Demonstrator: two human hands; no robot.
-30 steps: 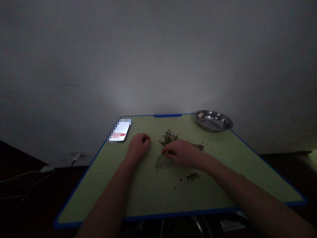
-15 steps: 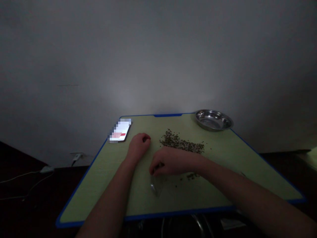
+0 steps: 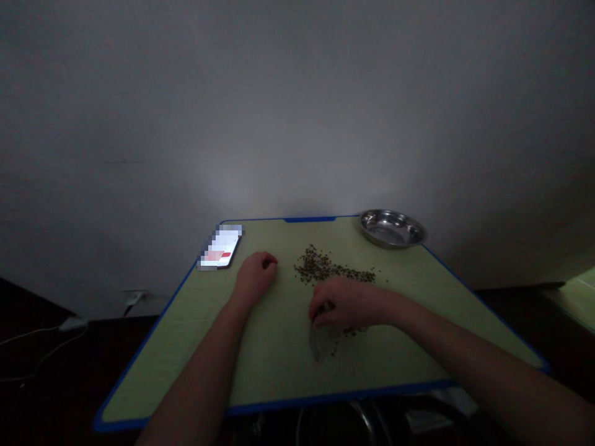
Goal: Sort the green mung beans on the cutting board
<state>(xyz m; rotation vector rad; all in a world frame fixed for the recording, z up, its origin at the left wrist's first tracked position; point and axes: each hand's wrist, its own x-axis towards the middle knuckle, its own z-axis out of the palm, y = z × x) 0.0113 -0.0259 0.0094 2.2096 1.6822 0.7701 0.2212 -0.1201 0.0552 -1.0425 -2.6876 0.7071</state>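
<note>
My right hand [image 3: 346,302] is closed, palm side down, around the upper edge of a clear plastic container [image 3: 320,344]. Its see-through wall and curved edge show below my fingers, tilted over the table; its exact kind is hard to make out. Behind that hand lies a loose spread of small dark seeds or beans [image 3: 316,265], with a few more partly covered beneath the wrist. My left hand [image 3: 255,274] rests on the table left of the spread, fingers curled in; whether anything is inside them is hidden.
The light green table [image 3: 274,371] has a blue edge. A shallow steel bowl [image 3: 393,230] stands at its back right corner, and a lit phone [image 3: 222,248] at the back left. A pale wall [image 3: 288,111] rises behind. Cables [image 3: 51,347] lie at the lower left.
My right hand has moved to the right with the clear container, closer to the seeds under the wrist. My left hand stays put on the table. The view has shifted slightly.
</note>
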